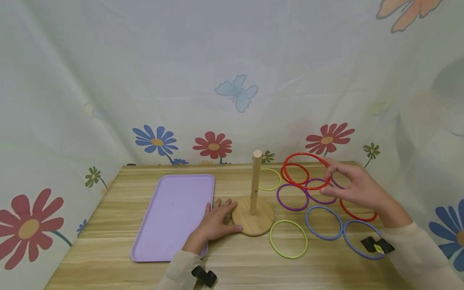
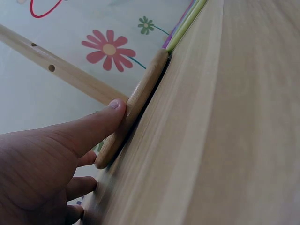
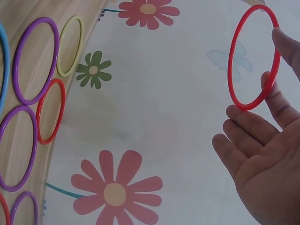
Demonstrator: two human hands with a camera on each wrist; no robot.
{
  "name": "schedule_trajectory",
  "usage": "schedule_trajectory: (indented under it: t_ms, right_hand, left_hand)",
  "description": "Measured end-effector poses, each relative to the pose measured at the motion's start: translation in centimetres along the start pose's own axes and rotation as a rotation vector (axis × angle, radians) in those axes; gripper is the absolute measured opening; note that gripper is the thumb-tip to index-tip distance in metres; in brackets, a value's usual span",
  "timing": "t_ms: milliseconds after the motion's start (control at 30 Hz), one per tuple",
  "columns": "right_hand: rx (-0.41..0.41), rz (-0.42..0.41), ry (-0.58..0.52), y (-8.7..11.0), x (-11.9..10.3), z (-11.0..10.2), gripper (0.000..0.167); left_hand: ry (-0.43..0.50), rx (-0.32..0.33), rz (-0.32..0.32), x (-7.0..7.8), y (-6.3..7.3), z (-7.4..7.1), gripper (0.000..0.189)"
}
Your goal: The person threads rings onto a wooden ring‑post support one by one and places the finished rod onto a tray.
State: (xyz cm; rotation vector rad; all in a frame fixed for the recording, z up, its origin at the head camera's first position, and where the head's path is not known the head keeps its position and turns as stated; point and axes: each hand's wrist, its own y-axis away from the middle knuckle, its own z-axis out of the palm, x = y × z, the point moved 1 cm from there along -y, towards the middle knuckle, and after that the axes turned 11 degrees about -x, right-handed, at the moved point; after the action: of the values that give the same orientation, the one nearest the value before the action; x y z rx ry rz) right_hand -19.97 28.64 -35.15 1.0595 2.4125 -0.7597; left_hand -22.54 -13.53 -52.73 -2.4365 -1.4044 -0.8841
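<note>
A red ring [image 1: 306, 153] is pinched between thumb and index finger of my right hand [image 1: 357, 187], raised above the back right of the table. The right wrist view shows that red ring [image 3: 230, 61] upright, with the other fingers of the hand stretched out below it. My left hand [image 1: 216, 221] rests on the table, fingers spread, against the left side of a wooden stand with a round base [image 1: 253, 226] and an upright peg [image 1: 255, 181]. In the left wrist view its straight thumb touches the base [image 2: 145, 84]. No ring is on the peg.
Right of the stand lie several rings: a yellow-green ring [image 1: 288, 257], a purple ring [image 1: 292, 210], a blue ring [image 1: 324, 239], a red ring [image 1: 359, 220] and others. Left stands a lilac tray [image 1: 174, 217]. A flowered curtain [image 1: 188, 104] hangs behind the table.
</note>
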Motion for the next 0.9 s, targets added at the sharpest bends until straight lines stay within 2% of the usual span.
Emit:
schedule_trajectory:
  t_ms: [67,233,667,900]
  right_hand:
    - [0.002,-0.008,0.012,-0.2,-0.2,-0.2,0.037]
    - [0.003,0.041,0.029,-0.7,-0.9,-0.6,0.033]
    - [-0.016,0.067,-0.03,-2.6,-2.4,-1.8,0.031]
    - [-0.024,-0.028,-0.033,-3.7,-2.9,-2.0,0.034]
  left_hand:
    - [0.0,0.001,0.0,0.0,0.0,0.0,0.089]
    - [-0.001,0.003,-0.003,-0.1,0.0,0.0,0.089]
    - [0.008,0.003,0.002,0.0,0.0,0.0,0.089]
    - [0.006,0.0,0.002,0.0,0.0,0.0,0.089]
